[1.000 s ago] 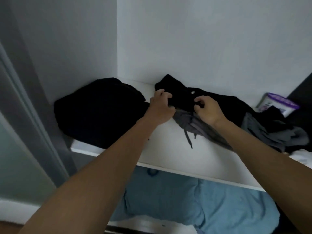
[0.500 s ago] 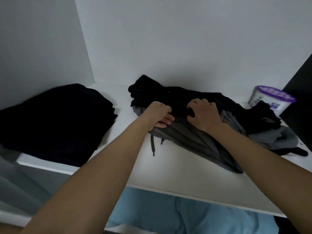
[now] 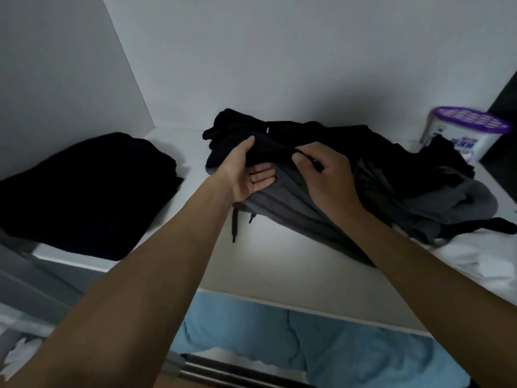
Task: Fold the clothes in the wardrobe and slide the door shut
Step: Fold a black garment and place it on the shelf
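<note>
A rumpled black garment [image 3: 330,141] lies on top of a grey garment [image 3: 282,203] with a dangling drawstring, in the middle of the white wardrobe shelf [image 3: 279,264]. My left hand [image 3: 246,172] is palm up, its fingers slid under the black garment's near edge and its thumb on top, gripping it. My right hand [image 3: 321,175] pinches the same edge just to the right, fingers curled. A folded black pile [image 3: 84,191] sits at the shelf's left.
A white tub with a purple lid [image 3: 461,133] stands at the back right. More grey and black clothes [image 3: 453,203] and white fabric [image 3: 475,259] lie on the right. Blue cloth [image 3: 307,345] fills the shelf below. The sliding door frame [image 3: 25,281] is at the lower left.
The view has shifted right and closer. My left hand turned palm up and slid under the black garment's edge; my right hand went from resting on the fabric to pinching it.
</note>
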Tool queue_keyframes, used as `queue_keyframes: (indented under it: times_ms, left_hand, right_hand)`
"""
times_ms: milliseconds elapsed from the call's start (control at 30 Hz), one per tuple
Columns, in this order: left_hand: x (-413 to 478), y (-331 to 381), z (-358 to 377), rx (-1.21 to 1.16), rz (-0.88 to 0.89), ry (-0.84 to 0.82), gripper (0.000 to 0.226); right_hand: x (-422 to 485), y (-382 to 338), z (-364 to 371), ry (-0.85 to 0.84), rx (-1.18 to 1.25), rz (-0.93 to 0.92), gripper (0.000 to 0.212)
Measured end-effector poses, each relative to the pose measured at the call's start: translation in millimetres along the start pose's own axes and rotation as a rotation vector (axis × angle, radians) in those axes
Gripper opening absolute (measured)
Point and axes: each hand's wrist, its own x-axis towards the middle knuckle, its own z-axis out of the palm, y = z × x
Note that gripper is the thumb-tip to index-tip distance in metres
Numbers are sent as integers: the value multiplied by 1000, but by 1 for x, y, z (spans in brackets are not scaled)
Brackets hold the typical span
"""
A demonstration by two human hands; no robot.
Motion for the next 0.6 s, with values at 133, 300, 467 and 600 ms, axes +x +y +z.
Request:
queue_keyframes:
  times_ms: [133, 300, 467, 600]
  left_hand:
    - [-6, -3, -3, -94, 113, 151, 31]
    - [-46, 4, -24, -227, 215, 108, 28]
    - [-105, 11, -69, -106, 263, -111, 30]
    - [-135, 4, -113, 86, 224, -248, 24]
  right_hand:
    - [-48, -22, -4, -178, -40, -71, 17]
    - [-87, -44, -10, -408, -155, 15, 26]
    - [-67, -71, 5, -197, -322, 238, 33]
    - [-28, -81, 36, -351, -786, 270, 80]
